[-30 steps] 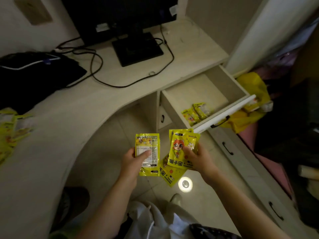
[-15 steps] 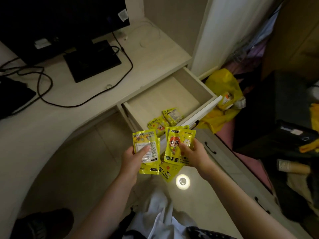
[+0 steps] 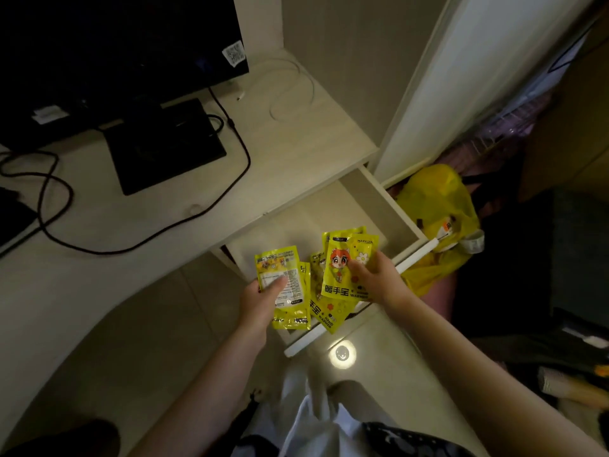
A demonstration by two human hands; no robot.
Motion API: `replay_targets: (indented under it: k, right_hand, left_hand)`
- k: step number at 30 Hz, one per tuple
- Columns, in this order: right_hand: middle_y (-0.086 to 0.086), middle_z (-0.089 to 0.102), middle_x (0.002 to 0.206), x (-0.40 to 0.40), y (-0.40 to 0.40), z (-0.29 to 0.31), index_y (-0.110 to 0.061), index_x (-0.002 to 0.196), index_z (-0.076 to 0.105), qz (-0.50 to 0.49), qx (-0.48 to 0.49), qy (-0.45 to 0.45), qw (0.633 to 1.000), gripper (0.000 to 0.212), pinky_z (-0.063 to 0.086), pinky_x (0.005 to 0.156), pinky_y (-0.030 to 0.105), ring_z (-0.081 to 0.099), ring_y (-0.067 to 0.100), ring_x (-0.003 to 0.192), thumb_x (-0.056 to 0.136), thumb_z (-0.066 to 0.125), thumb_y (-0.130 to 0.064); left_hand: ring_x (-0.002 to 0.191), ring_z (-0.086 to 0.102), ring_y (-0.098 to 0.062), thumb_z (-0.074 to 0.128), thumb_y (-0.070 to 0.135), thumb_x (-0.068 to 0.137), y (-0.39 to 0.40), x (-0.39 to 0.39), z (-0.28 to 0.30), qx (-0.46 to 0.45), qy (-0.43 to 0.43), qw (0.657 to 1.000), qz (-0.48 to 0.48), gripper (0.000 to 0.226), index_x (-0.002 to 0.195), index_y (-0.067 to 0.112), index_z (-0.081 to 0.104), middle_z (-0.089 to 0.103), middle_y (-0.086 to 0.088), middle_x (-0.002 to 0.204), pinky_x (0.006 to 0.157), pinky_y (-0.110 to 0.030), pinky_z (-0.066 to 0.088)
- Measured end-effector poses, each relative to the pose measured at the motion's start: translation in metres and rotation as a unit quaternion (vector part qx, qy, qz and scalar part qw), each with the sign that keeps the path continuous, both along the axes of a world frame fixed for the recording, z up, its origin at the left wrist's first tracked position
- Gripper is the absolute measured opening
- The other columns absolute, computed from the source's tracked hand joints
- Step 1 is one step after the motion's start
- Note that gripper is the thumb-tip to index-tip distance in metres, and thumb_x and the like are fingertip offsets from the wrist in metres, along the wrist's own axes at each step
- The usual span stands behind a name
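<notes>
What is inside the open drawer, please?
The drawer shows a bare pale floor at the back. Its front is hidden behind yellow packets held by the left hand and right hand.

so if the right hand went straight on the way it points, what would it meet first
Likely the open drawer: the right hand, gripping yellow packets, points forward over it, so they would meet its floor or back. Depth is unclear.

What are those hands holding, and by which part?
Left hand grips yellow packets at their left edge, thumb across the front; right hand pinches other packets at the right edge.
</notes>
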State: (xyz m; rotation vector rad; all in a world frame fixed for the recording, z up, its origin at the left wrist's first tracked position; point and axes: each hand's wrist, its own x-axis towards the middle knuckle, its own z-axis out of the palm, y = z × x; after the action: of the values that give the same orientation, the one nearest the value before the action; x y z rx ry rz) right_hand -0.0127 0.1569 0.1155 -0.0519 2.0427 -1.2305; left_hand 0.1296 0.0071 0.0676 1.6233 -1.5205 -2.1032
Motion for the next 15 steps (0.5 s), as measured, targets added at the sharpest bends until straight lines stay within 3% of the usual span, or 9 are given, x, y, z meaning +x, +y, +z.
replay_targets:
  k: [4,7,12,15]
  right_hand:
    - [-0.008,0.064,0.089,-0.041,-0.015,-0.004,-0.019,0.111,0.050,0.041,0.013,0.000,0.999,0.015,0.051,0.067,0.023,0.062,0.005,0.077,0.096,0.053,-0.020]
    - [0.002,0.065,0.099,-0.072,-0.021,-0.011,-0.013,0.119,0.050,0.069,0.031,-0.006,0.997,0.025,0.054,0.079,0.033,0.065,0.017,0.087,0.095,0.054,-0.021]
    - [0.004,0.066,0.095,-0.122,-0.021,-0.028,-0.016,0.110,0.054,0.112,0.059,-0.017,0.992,0.016,0.055,0.070,0.032,0.064,0.016,0.080,0.095,0.054,-0.020]
    - [0.009,0.067,0.106,-0.150,-0.025,-0.048,-0.013,0.117,0.055,0.126,0.086,-0.036,0.988,0.024,0.055,0.084,0.042,0.066,0.024,0.093,0.094,0.056,-0.021]
  left_hand:
    - [0.079,0.071,-0.026,0.070,0.020,0.085,-0.002,-0.034,-0.014,0.030,-0.018,0.999,0.025,0.009,0.091,0.013,0.068,0.074,-0.009,0.088,0.074,-0.039,0.057]
    - [0.084,0.071,-0.029,0.069,0.024,0.085,0.004,-0.059,-0.025,0.062,-0.040,0.996,0.052,0.014,0.094,0.013,0.068,0.074,-0.010,0.089,0.083,-0.047,0.057]
    - [0.090,0.070,-0.031,0.064,0.024,0.089,0.017,-0.096,-0.036,0.119,-0.066,0.988,0.075,0.018,0.101,0.012,0.069,0.074,-0.012,0.096,0.087,-0.051,0.055]
    - [0.089,0.069,-0.030,0.061,0.019,0.091,0.027,-0.117,-0.042,0.146,-0.079,0.981,0.098,0.017,0.105,0.011,0.065,0.072,-0.013,0.098,0.083,-0.047,0.056]
